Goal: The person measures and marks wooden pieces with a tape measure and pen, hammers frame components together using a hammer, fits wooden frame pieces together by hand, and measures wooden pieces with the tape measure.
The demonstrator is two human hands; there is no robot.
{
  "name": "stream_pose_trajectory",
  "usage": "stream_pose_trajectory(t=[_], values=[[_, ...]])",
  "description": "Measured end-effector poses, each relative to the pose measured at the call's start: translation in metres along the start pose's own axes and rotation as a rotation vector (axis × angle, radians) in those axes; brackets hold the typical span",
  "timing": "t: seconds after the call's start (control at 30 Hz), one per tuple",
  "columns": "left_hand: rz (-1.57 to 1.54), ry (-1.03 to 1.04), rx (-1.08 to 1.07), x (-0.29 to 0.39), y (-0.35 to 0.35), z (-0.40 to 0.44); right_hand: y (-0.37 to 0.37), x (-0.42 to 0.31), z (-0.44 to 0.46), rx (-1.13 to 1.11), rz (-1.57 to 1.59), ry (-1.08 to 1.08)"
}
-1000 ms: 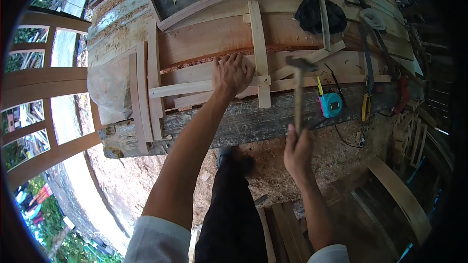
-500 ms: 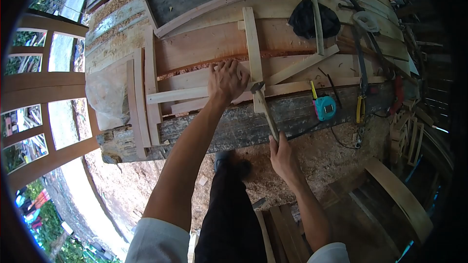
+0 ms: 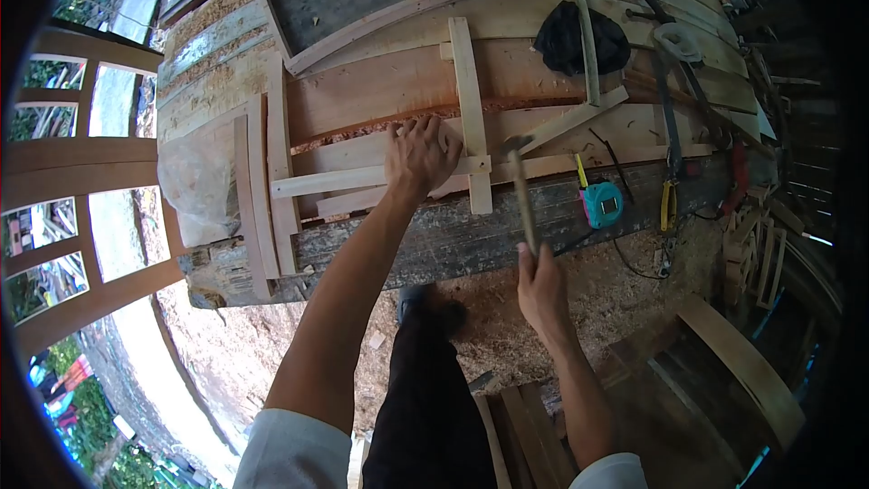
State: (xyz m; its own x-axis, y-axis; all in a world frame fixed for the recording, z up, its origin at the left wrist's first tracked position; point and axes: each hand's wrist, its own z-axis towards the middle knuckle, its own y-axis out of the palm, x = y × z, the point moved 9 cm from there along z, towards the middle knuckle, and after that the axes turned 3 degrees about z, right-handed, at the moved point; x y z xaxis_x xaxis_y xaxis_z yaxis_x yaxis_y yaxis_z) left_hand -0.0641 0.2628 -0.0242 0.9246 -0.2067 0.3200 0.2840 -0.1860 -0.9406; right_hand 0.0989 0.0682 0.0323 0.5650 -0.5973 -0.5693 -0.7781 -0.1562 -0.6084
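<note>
Littering the floor: wood shavings, pale; one leg in dark trousers. Right hand: closed around the lower part of a wooden handle, that of one hammer. Hammer: tilted, its head appearing just right of the strip joint and apart from it; exact height cannot be told. Tabletop: long, its near edge dark and weathered. Tape measure: one, teal, near that edge, yellow tape end showing; thin dark rod beside it. Yellow-handled tool: one, farther right. Left hand: palm down, fingers bent, laid over the crosswise strip — whether it grips the wood cannot be told. Crosswise strip: pale wood, its right end meeting a lengthwise strip, the two crossing at the joint. Clear plastic bag: one, left end. Slanting strip: one, right of the joint. Black bag: one, crumpled, beyond the slanting strip. Wooden frame: one, flat, farthest back — dark panels within.
</note>
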Motion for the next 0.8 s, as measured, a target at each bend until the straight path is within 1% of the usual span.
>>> stream_pose_trajectory(t=[0.03,0.07,0.1,0.13,0.17,0.2,0.27,0.3,0.33,0.4,0.43,0.47,0.53,0.57,0.6,0.67,0.7,0.73,0.8], values=[[0.001,-0.003,-0.002,-0.001,0.003,0.001,-0.007,-0.002,-0.003,0.029,0.107,0.037],[-0.015,0.014,0.055,-0.001,0.002,0.0,-0.008,-0.004,-0.007,0.019,0.107,0.04],[-0.031,0.032,0.113,0.0,-0.003,-0.002,-0.022,-0.017,-0.012,0.132,0.25,-0.109],[-0.029,0.029,0.11,-0.001,-0.002,-0.003,-0.036,-0.027,-0.019,0.25,0.392,-0.257],[-0.027,0.024,0.104,-0.001,-0.001,-0.003,-0.04,-0.035,-0.025,0.33,0.483,-0.325],[-0.026,0.02,0.101,-0.001,-0.002,-0.002,-0.029,-0.025,-0.02,0.332,0.483,-0.325],[-0.028,0.025,0.1,-0.002,-0.002,-0.002,-0.005,-0.021,-0.02,0.415,0.181,-0.591],[-0.031,0.032,0.1,0.0,-0.003,-0.002,0.024,0.002,-0.001,0.02,0.054,-0.21],[-0.033,0.037,0.111,0.002,-0.005,0.0,0.016,-0.006,0.0,0.029,0.053,-0.219],[-0.039,0.014,0.077,0.001,-0.003,-0.002,0.015,0.002,0.001,-0.061,-0.011,0.012],[-0.039,0.013,0.072,0.001,-0.002,-0.002,0.001,-0.011,-0.003,0.098,0.086,-0.169],[-0.036,0.026,0.09,0.001,-0.002,-0.001,-0.005,-0.013,-0.006,0.093,0.086,-0.163],[-0.03,0.033,0.107,0.0,-0.005,-0.003,-0.035,-0.033,-0.015,0.189,0.3,-0.221],[-0.03,0.03,0.085,0.0,-0.005,-0.003,-0.044,-0.044,-0.022,0.28,0.5,-0.319],[-0.033,0.028,0.068,0.001,-0.004,-0.002,-0.037,-0.039,-0.021,0.282,0.498,-0.321],[-0.017,0.03,0.064,0.0,-0.004,0.0,-0.02,-0.025,-0.023,0.386,0.42,-0.507],[0.001,0.029,0.054,0.0,-0.002,-0.001,0.005,-0.015,-0.01,0.24,0.216,-0.39],[-0.002,0.031,0.06,0.0,0.0,-0.001,0.005,-0.01,-0.01,0.245,0.213,-0.394],[0.004,0.028,0.1,-0.001,0.0,-0.002,0.03,0.016,0.002,-0.013,-0.041,-0.126]])
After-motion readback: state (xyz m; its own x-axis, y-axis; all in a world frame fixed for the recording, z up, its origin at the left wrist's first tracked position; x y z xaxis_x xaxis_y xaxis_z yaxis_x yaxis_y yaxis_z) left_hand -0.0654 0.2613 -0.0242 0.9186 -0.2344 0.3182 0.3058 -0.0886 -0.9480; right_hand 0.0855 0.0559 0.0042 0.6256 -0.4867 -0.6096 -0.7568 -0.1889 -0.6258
